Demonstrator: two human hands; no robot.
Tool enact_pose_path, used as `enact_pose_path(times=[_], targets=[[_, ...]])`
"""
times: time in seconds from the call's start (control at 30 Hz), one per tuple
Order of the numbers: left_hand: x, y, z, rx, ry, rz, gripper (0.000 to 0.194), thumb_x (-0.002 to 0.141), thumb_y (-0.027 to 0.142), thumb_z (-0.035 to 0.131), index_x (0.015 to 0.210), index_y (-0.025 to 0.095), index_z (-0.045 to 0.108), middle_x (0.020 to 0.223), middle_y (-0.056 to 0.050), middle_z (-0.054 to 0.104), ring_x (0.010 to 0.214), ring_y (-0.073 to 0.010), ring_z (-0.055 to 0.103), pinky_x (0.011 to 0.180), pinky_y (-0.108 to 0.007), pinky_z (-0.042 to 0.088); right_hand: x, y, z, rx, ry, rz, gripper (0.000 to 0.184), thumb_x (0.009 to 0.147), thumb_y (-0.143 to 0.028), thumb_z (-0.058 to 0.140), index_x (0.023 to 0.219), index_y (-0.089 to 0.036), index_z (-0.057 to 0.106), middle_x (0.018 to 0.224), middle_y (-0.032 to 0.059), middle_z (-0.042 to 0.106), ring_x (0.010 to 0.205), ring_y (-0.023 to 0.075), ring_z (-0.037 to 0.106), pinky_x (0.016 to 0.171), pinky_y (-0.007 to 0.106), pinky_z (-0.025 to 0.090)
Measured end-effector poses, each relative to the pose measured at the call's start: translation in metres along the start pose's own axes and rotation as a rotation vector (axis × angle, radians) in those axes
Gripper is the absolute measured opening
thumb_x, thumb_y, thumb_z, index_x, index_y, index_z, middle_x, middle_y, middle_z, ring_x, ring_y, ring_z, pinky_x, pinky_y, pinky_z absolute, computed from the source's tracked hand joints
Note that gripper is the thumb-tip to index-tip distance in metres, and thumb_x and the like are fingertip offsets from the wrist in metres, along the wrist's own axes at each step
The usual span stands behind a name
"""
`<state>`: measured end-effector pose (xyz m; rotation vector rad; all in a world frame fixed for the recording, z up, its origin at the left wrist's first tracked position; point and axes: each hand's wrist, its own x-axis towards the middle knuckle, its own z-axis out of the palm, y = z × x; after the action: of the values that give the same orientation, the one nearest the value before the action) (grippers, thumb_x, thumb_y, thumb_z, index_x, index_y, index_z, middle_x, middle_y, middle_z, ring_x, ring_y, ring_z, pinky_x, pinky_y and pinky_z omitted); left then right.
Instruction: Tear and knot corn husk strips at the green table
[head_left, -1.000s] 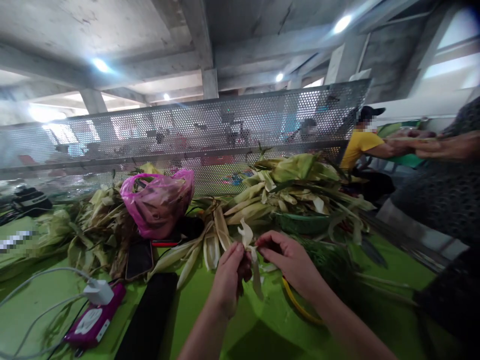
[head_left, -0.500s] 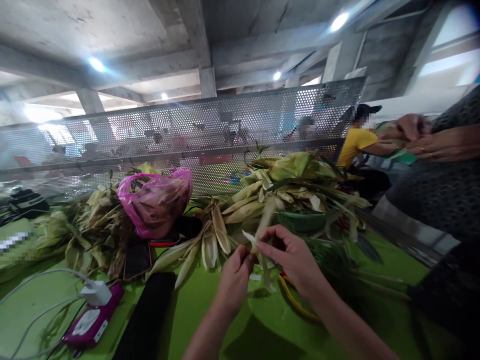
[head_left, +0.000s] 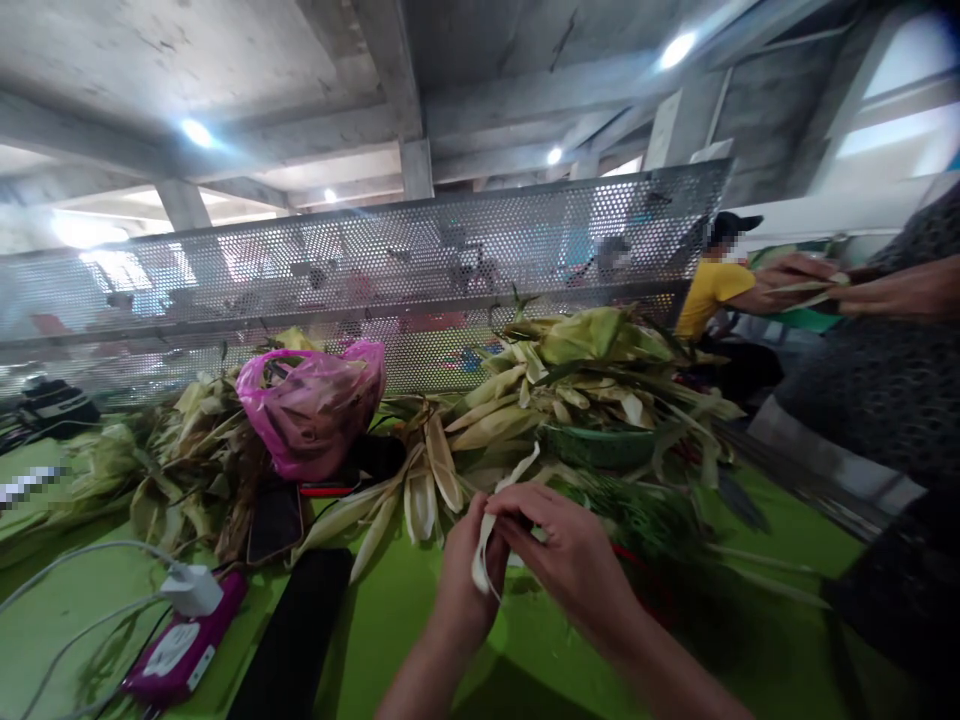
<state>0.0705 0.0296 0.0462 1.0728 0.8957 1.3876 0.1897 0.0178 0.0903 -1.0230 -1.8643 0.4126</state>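
Note:
Above the green table (head_left: 390,650), a pale strip of corn husk (head_left: 481,562) is pinched between my two hands. My left hand (head_left: 466,560) is closed on its lower part. My right hand (head_left: 559,540) curls over it from the right, thumb and fingers gripping the strip. One end of the husk sticks up past my fingers, and the other hangs over my left hand. Loose corn husks (head_left: 431,475) lie just beyond my hands. A larger heap of husks (head_left: 585,350) rests in and over a green basket (head_left: 607,446) further back.
A pink plastic bag (head_left: 315,400) stands behind a phone (head_left: 276,520). At left lie a purple power strip (head_left: 180,640) with a white charger (head_left: 193,588) and a long black object (head_left: 296,640). Dark green stalks (head_left: 652,520) lie right. A co-worker's hands (head_left: 847,285) handle a pale strip.
The husk strip has been turned and now drapes over my left hand. My right hand has moved slightly left and down, closer to my left. The co-worker's hands have shifted at the right.

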Motion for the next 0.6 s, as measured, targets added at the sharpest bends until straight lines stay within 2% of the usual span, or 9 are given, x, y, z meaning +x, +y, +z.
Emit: enact_pose_path(times=[0.1, 0.23, 0.3, 0.37, 0.47, 0.53, 0.6], targets=[[-0.003, 0.0, -0.002, 0.004, -0.039, 0.035, 0.042, 0.07, 0.043, 0.074, 0.103, 0.019, 0.066, 0.111, -0.012, 0.067, 0.11, -0.029, 0.055, 0.099, -0.038, 0.039, 0.001, -0.006, -0.003, -0.029, -0.012, -0.031, 0.014, 0.087, -0.026, 0.059, 0.088, -0.029, 0.073, 0.094, 0.0054, 0.064, 0.094, 0.0245, 0.059, 0.082, 0.035, 0.046], [-0.008, 0.006, -0.004, -0.026, 0.086, -0.048, 0.044, 0.069, 0.043, 0.074, 0.105, 0.019, 0.066, 0.123, -0.012, 0.061, 0.118, -0.0282, 0.051, 0.097, -0.035, 0.039, 0.002, -0.013, -0.007, 0.076, -0.081, -0.006, 0.02, 0.09, -0.028, 0.054, 0.096, -0.028, 0.074, 0.095, 0.0058, 0.062, 0.096, 0.0231, 0.058, 0.085, 0.034, 0.046], [-0.008, 0.007, -0.004, -0.03, 0.073, -0.019, 0.04, 0.069, 0.043, 0.074, 0.101, 0.02, 0.067, 0.114, -0.01, 0.065, 0.109, -0.0257, 0.055, 0.09, -0.032, 0.042, 0.002, -0.013, -0.008, 0.191, -0.118, 0.047, 0.021, 0.091, -0.028, 0.053, 0.097, -0.027, 0.073, 0.098, 0.0058, 0.065, 0.097, 0.0227, 0.059, 0.087, 0.034, 0.046], [-0.006, 0.007, -0.003, -0.028, 0.04, -0.031, 0.035, 0.073, 0.046, 0.07, 0.096, 0.019, 0.068, 0.093, -0.006, 0.066, 0.088, -0.0201, 0.057, 0.075, -0.028, 0.043, 0.003, -0.011, -0.008, 0.331, -0.119, 0.149, 0.02, 0.091, -0.03, 0.052, 0.098, -0.024, 0.07, 0.1, 0.0062, 0.067, 0.097, 0.0226, 0.06, 0.088, 0.035, 0.046], [0.0, 0.005, -0.002, -0.058, 0.037, -0.052, 0.035, 0.08, 0.053, 0.062, 0.083, 0.017, 0.065, 0.063, 0.002, 0.051, 0.058, -0.0117, 0.042, 0.055, -0.023, 0.032, 0.004, -0.003, -0.008, 0.496, -0.013, 0.293, 0.017, 0.087, -0.033, 0.056, 0.097, -0.022, 0.065, 0.095, 0.0048, 0.066, 0.085, 0.0194, 0.06, 0.078, 0.031, 0.049], [0.002, 0.006, -0.002, -0.082, 0.034, -0.039, 0.04, 0.082, 0.056, 0.058, 0.072, 0.017, 0.059, 0.056, 0.005, 0.041, 0.053, -0.0099, 0.033, 0.051, -0.023, 0.025, 0.006, 0.004, -0.007, 0.514, 0.074, 0.35, 0.017, 0.083, -0.035, 0.06, 0.092, -0.021, 0.064, 0.087, 0.0027, 0.063, 0.074, 0.016, 0.057, 0.069, 0.027, 0.048], [0.002, 0.007, -0.002, -0.089, 0.036, -0.048, 0.042, 0.081, 0.057, 0.057, 0.068, 0.017, 0.056, 0.056, 0.005, 0.039, 0.052, -0.0097, 0.031, 0.051, -0.023, 0.024, 0.007, 0.011, -0.006, 0.487, 0.094, 0.404, 0.02, 0.08, -0.039, 0.063, 0.085, -0.02, 0.064, 0.077, 0.0007, 0.06, 0.064, 0.0137, 0.053, 0.061, 0.025, 0.045]])
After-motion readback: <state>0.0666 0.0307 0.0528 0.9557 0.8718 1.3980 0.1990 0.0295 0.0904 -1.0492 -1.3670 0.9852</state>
